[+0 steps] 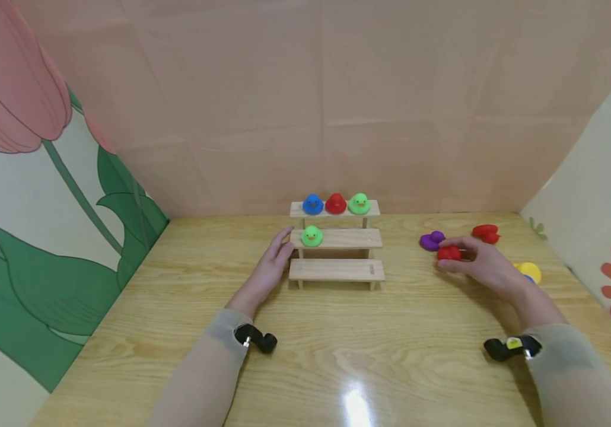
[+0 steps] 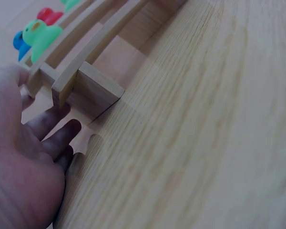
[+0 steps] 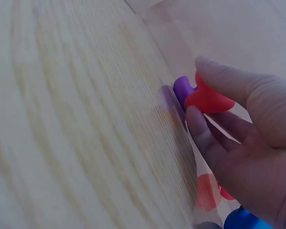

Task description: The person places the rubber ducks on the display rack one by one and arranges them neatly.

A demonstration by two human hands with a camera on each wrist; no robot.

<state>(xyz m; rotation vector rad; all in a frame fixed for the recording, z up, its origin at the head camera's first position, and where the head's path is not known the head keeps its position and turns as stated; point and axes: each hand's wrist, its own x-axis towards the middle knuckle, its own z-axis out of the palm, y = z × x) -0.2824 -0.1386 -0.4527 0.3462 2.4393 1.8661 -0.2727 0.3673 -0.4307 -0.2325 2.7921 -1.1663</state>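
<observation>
"Where's the right hand (image 1: 489, 270)?"
"Right of the wooden stand (image 1: 337, 270), its fingers pinching a red duck (image 1: 448, 254) just on the near side of a purple duck (image 1: 431, 241)."
"Raised off the tabletop (image 1: 305, 344)?"
"I can't tell. Another red duck (image 1: 485, 233) lies farther right."
"And the left hand (image 1: 267, 270)?"
"At the stand's left end, fingers loosely extended, holding nothing."
"The shelves?"
"Blue (image 1: 313, 204), red (image 1: 336, 204) and green ducks (image 1: 359, 204) on the far top one, left to right; a green duck (image 1: 312, 236) at the middle one's left."
</observation>
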